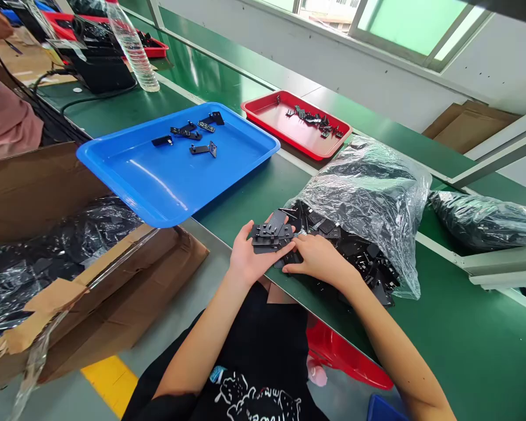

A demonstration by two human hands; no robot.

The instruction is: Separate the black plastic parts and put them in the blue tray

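Plastic bag point(377, 181) over black pile point(368, 266) | blue tray point(175, 175) | left hand point(248, 261) holding parts point(270, 234) | right hand point(319, 257) grip unclear

A white wall point(377, 88) holds a green-paned window point(405, 26), daylight outside. Below stands a long green table point(473, 333) with pale metal struts point(499, 154); the grey floor point(158, 345) bears a yellow stripe point(110, 383).

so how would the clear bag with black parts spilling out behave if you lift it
The clear bag would likely sag and crumple, as it looks thin and creased. Black parts would probably slide out, since it gapes open at the near end. Its bulging shape suggests some weight.
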